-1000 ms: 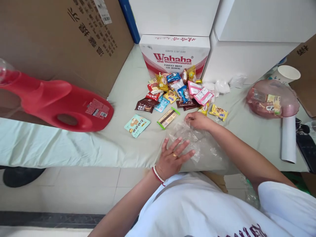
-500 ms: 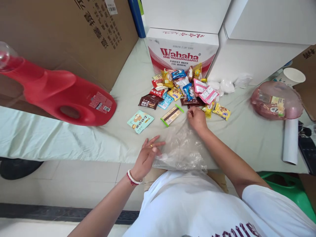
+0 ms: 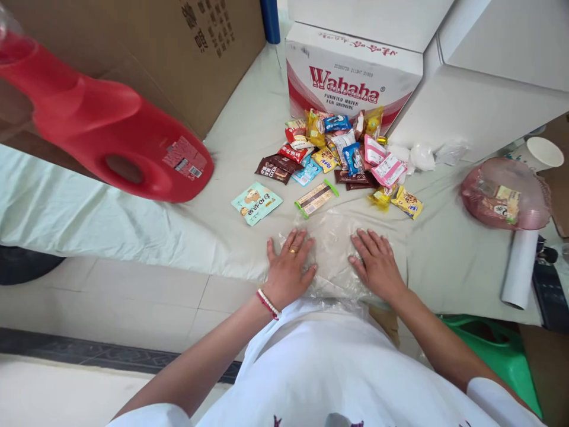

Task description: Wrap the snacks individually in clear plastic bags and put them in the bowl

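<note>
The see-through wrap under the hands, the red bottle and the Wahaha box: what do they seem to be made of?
The see-through wrap: apparently thin plastic film, glossy with bright creases. The red bottle: probably rigid moulded plastic, smooth, with soft highlights. The Wahaha box: likely printed cardboard, fairly matte, with flat faces and straight edges.

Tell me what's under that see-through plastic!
Through the clear plastic you can see the pale green tablecloth. The left hand and the right hand lie over its two sides, so what's right beneath them is covered and can't be seen.
</note>
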